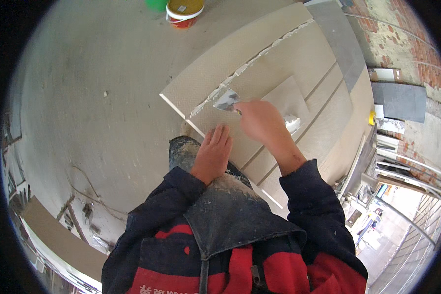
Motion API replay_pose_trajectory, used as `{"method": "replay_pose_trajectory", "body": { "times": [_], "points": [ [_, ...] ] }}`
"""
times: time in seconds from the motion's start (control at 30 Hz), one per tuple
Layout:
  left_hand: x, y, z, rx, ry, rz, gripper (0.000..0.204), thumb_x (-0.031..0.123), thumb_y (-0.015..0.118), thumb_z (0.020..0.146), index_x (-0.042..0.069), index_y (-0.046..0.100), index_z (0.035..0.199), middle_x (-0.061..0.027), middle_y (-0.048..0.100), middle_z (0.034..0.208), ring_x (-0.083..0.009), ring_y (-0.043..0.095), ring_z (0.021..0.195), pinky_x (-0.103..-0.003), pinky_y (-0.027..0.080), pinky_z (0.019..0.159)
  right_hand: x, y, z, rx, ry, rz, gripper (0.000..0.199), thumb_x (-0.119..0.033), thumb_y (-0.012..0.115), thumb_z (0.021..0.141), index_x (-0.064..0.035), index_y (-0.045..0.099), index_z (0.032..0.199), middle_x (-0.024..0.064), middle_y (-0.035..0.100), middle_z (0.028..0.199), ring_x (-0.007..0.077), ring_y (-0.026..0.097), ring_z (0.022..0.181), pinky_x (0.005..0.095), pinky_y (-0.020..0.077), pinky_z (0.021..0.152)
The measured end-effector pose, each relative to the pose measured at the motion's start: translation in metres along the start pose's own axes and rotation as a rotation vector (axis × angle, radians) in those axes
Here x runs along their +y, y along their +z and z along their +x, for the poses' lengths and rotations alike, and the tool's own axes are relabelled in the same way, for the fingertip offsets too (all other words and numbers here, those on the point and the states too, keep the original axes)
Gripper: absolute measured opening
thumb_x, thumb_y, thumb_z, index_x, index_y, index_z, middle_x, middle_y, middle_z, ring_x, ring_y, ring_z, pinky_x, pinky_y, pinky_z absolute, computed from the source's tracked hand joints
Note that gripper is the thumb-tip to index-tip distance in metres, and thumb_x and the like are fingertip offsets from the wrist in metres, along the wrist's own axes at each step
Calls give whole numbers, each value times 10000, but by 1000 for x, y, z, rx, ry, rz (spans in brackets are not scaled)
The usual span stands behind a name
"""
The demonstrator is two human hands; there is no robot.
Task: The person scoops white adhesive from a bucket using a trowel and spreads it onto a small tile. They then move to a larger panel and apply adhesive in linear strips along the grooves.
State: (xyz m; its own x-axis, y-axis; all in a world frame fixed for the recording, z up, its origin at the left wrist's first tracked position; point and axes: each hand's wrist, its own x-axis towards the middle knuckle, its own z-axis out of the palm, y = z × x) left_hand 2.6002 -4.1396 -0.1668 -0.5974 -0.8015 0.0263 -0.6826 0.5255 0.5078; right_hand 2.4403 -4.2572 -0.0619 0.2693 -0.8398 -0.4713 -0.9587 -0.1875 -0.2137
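My right hand (262,120) is closed round the handle of a putty knife (227,100), its metal blade pointing left and lying close to a ragged line of white paste (252,60). That line follows a long seam across the beige tiles (274,59). My left hand (213,152) rests flat near the tiles' near edge, its fingers stretched out and holding nothing. Under my right wrist, a blob of white paste (292,123) sits on a loose square tile (283,98). Most of the knife's handle is hidden in my fist.
A red bucket with a yellow lid (183,11) stands on the grey floor (93,88) beyond the tiles, beside something green (157,4). On the right, a yellow tape roll (372,117) and grey panels (400,102) lie by a brick wall (416,39). Dark cords (90,188) trail at lower left.
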Motion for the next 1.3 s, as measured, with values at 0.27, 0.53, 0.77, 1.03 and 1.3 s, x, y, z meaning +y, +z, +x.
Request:
{"method": "replay_pose_trajectory", "body": {
  "times": [0.27,0.53,0.77,1.03,1.3],
  "points": [
    [14,-31,53,-447,-117,-106,423,198,583,910,-49,595,1253,-273,523,1402,-418,484,1317,-523,413,1078,99,-36,-146,459,405,282,395,-178,642,896,-111,657,1285,186,722,954,366,693,850,447,551,770],
    [-1,40,170,-53,38,-64,589,220,665,861,-58,520,1360,-259,543,1382,-437,509,1280,-506,395,1102,140,94,-241,727,1012,1403,174,-194,676,911,-28,632,940,31,596,684,126,559,543,290,464,492],
    [61,50,222,-230,-21,-113,615,261,668,886,-31,514,1406,-234,544,1427,-421,469,1345,-495,348,1152,151,166,-285,896,1012,1798,152,-158,677,917,-39,610,985,23,593,713,118,574,570,278,460,510],
    [184,140,218,-344,160,-122,572,230,641,920,-6,513,1425,-308,500,1444,-440,449,1362,-526,315,1170,219,207,-385,947,1185,1672,226,-175,683,913,-12,639,1064,42,620,728,134,595,602,313,494,561],
    [283,184,234,-440,319,140,661,282,718,887,20,493,1450,-310,419,1500,-462,432,1360,-522,342,1158,288,181,-474,623,1061,830,446,-212,673,931,-103,580,1354,204,719,1012,382,703,910,430,549,808]
  ]
}}
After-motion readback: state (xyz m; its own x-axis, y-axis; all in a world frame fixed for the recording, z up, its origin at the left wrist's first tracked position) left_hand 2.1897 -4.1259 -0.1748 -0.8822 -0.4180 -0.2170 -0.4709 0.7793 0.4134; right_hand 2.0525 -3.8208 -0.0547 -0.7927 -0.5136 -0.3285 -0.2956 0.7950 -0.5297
